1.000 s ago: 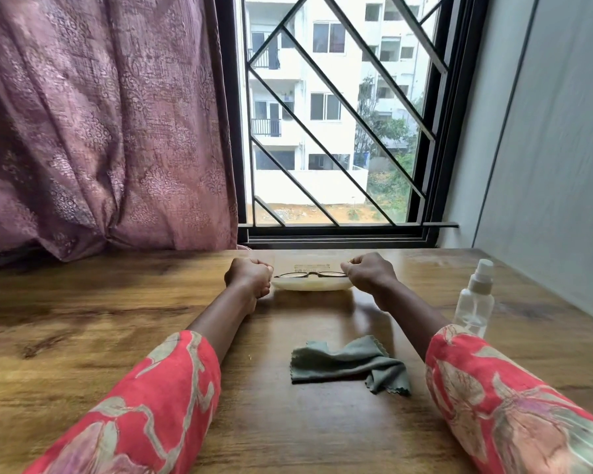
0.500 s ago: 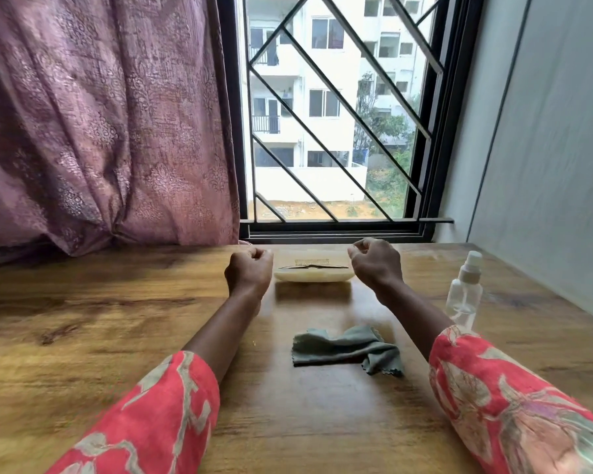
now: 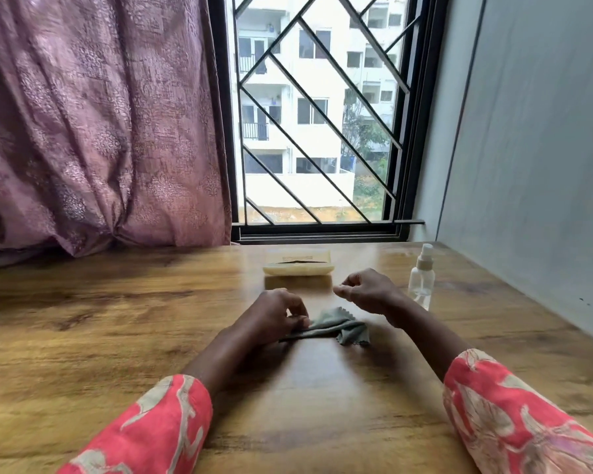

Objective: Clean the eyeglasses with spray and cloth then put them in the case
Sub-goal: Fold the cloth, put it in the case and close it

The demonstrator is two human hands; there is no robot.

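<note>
The eyeglasses (image 3: 297, 261) lie folded in the open cream case (image 3: 298, 269) at the far middle of the wooden table (image 3: 117, 336). Nearer to me lies a crumpled grey-green cloth (image 3: 339, 328). My left hand (image 3: 276, 319) pinches the cloth's left end against the table. My right hand (image 3: 365, 291) hovers just above and behind the cloth's right side, fingers loosely curled and holding nothing. A clear spray bottle (image 3: 421, 280) with a white nozzle stands upright to the right of my right hand.
A mauve curtain (image 3: 93, 124) hangs behind the table's left half. A window with a black diagonal grille (image 3: 319, 107) is behind the case. A grey wall (image 3: 528, 165) borders the table on the right.
Both hands left the case and drew back toward me. The glasses stay in the case. My left hand has taken hold of the cloth, and my right hand has unclenched above it.
</note>
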